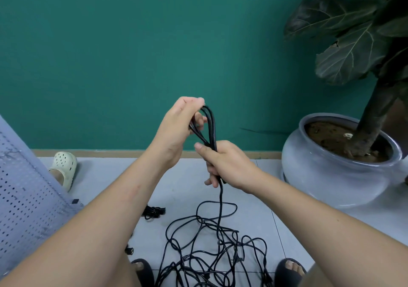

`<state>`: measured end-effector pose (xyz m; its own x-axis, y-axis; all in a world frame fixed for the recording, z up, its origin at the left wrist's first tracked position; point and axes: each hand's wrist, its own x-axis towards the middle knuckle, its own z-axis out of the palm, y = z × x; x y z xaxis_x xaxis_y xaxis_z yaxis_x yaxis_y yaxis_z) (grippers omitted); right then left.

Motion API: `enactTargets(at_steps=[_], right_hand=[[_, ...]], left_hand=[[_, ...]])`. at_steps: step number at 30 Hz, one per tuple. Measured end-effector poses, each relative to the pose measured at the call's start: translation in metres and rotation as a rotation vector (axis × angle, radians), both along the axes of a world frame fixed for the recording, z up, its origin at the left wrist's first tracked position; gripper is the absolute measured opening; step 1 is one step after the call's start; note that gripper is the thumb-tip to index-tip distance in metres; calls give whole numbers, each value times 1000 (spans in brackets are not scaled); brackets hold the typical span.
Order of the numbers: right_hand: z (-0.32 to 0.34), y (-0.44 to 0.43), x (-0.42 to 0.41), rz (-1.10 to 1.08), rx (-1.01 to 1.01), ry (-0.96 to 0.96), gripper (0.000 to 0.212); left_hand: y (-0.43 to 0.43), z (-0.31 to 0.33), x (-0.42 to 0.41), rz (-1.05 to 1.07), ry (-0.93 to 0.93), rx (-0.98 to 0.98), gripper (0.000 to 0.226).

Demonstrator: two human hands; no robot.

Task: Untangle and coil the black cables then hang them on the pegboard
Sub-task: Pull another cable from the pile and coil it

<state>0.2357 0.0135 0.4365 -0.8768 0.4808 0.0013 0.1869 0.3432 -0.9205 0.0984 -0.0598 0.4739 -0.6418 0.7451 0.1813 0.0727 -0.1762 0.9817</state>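
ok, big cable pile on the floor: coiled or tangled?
Tangled. The cable pile lies in loose crossing loops; only the gathered loops, held by the left hand and right hand, are coiled.

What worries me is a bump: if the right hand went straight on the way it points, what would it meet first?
Probably the left hand, near its wrist: the right hand points up-left toward it while both grip the coiled cable. Depth is unclear.
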Motion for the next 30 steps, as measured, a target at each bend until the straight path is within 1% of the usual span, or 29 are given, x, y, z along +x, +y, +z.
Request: enactTargets(at_steps=[2,4,6,8,10,13,16,19,21,24,25,27,30], right_hand=[[6,6,6,-55,-15,29,50],[14,12,13,-125,1,60,54],[19,20,20,-198,32,72,58],[22,28,24,-243,35,107,61],[23,35,26,-280,-35,188,58],[28,40,29,-302,-124,310,53],[33,44,34,-366,-138,384,52],[36,49,38,-442,-129,454,50],[35,53,40,-491,-115,483,49],[34,60,43,-556,-78,500,48],[34,64,44,-576,-66,502,48],[32,72,46,-611,-35,492,49],[24,86,47,-662,51,424,50]], left_hand=[[0,-6,3,-47,-91,-41,34],[1,-17,8,-124,-93,-140,43],[0,-30,18,-214,-11,-274,39],[0,-43,31,-291,97,-387,27],[1,-57,45,-358,124,-444,22],[4,-81,64,-427,149,-531,22],[5,-109,82,-456,159,-582,21],[0,-131,95,-517,234,-674,27],[-4,-137,98,-531,270,-713,31],[-5,-131,98,-518,288,-723,34],[-6,-127,98,-525,315,-726,34],[-8,-118,98,-561,425,-734,34],[-14,-101,104,-581,583,-730,37]])
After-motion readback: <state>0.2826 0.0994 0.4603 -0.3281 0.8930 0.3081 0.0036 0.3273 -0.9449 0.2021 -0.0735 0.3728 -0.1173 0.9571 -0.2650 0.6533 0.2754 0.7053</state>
